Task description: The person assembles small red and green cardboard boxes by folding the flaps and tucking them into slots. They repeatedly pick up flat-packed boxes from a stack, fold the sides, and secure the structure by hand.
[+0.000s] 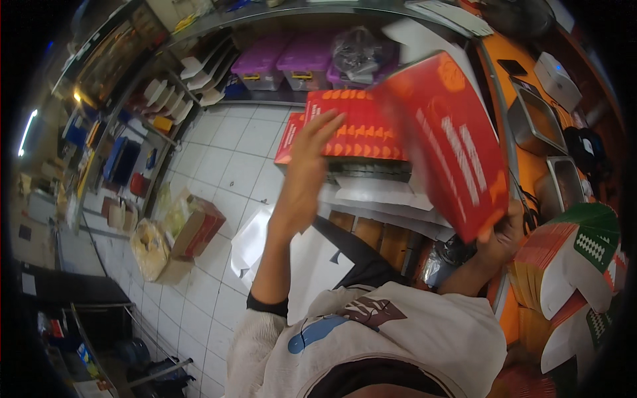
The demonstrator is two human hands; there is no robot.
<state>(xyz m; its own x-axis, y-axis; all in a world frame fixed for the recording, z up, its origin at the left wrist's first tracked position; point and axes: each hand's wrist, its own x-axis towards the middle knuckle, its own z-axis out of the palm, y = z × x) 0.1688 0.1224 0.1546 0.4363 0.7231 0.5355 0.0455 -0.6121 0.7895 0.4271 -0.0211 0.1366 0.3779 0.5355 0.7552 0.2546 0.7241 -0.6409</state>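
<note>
My right hand (505, 233) grips the lower corner of a large red carton (458, 149) with white print and orange patches, tilted up in front of me. Part of its left side is smeared by motion. My left hand (308, 162) is raised with fingers stretched out and holds nothing. Behind it stands a row of red cartons (361, 126), packed closely side by side. Below that row lie flat white card sheets (378, 194). Another white card piece (318, 265) with dark notches rests by my lap, under my left forearm.
On my right runs an orange counter (507, 56) with metal pans (536, 119), a phone (511, 67) and stacked cardboard food boxes (551, 265). Purple-lidded bins (259, 60) stand under the far shelf. An opened cardboard box (199, 229) sits on the tiled floor (212, 169), left.
</note>
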